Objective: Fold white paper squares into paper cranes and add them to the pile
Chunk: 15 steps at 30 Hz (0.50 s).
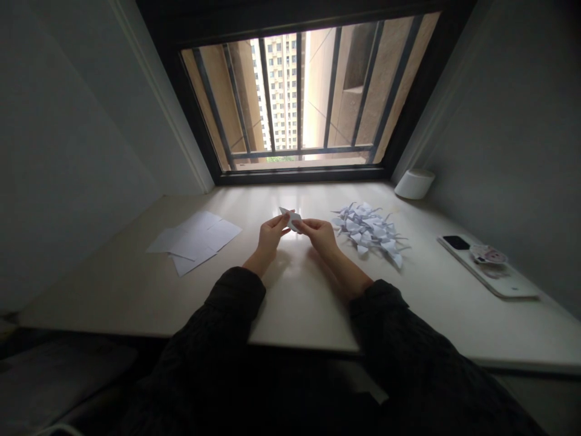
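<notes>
A small piece of folded white paper (pixel 293 217) is held up over the middle of the white sill, one pointed corner sticking out to the upper left. My left hand (pixel 271 234) pinches its left side between thumb and fingers. On its right side, my right hand (pixel 320 233) grips it the same way, thumb on top. Parts of the paper are hidden behind the fingertips. Just right of my right hand lies a pile of folded paper cranes (pixel 368 227). Loose white paper sheets (pixel 200 240) lie overlapping to the left of my left hand.
A white phone (pixel 492 272) with a round grip on its back lies at the right. In the back right corner stands a white cylindrical object (pixel 414 183). A barred window (pixel 299 97) rises behind the white sill (pixel 299 303), with walls on both sides.
</notes>
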Tool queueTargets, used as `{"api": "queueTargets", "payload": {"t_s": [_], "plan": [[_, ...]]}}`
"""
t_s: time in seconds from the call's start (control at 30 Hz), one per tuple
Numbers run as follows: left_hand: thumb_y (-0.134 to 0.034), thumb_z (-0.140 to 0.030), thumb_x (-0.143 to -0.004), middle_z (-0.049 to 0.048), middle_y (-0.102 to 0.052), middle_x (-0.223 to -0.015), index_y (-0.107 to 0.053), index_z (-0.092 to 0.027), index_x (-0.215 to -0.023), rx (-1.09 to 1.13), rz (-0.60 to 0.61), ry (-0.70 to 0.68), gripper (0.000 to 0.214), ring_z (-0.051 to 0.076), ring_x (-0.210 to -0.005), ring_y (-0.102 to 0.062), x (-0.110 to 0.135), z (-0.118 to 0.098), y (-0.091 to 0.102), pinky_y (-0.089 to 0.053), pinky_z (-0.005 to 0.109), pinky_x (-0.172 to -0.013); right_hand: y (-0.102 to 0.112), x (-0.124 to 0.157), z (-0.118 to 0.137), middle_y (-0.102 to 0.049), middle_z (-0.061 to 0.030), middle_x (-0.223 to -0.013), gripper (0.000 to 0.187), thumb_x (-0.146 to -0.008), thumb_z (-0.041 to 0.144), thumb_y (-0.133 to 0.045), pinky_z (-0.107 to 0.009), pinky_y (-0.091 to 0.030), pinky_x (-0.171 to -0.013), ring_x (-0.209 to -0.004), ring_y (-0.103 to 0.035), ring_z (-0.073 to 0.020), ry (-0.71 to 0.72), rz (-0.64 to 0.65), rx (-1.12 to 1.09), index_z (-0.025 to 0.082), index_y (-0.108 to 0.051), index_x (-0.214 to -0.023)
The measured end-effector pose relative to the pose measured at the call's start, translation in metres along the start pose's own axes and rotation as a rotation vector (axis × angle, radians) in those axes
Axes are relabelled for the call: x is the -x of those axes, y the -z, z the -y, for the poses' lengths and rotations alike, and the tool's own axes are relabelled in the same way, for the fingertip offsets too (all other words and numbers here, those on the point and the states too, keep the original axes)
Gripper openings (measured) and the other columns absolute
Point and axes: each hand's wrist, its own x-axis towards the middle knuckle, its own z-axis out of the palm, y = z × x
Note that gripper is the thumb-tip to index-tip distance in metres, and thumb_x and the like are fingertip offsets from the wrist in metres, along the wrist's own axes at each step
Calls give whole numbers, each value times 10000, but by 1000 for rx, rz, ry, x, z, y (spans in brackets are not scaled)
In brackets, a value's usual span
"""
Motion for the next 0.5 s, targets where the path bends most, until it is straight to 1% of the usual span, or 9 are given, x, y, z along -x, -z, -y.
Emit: {"api": "queueTargets", "payload": {"t_s": [0.07, 0.2, 0.4, 0.5], "plan": [[-759, -460, -661, 97, -702, -995, -741, -160, -946, -20, -6, -6, 414, 215, -923, -630, -1, 2, 2, -453, 363, -871, 0, 0, 0, -718, -51, -667, 385, -603, 520, -756, -307, -492, -656, -637, -642, -180, 0, 10, 7, 168, -758, -758], [-749, -481, -665, 98, -706, -1007, -737, -177, -980, -25, -37, 18, 437, 219, -946, -632, -4, 4, 6, -448, 361, -879, 0, 0, -2, -724, -67, -688, 406, -614, 544, -743, -302, -488, -639, -649, -651, -192, 21, 41, 51, 163, -758, -753], [-745, -505, -664, 120, -698, -1053, -728, -171, -989, -25, -87, 11, 467, 239, -989, -628, -4, -5, 7, -443, 359, -885, -2, 2, -4, -721, -63, -674, 369, -620, 510, -755, -288, -464, -615, -619, -637, -178, 23, 69, 44, 162, -757, -746], [-749, -490, -664, 117, -692, -1072, -727, -172, -958, 0, -115, 51, 433, 246, -1017, -622, -4, -9, 7, -437, 356, -897, -2, 3, -3, -715, -59, -655, 357, -619, 500, -758, -284, -454, -605, -605, -630, -173, 29, 71, 45, 162, -755, -734]]}}
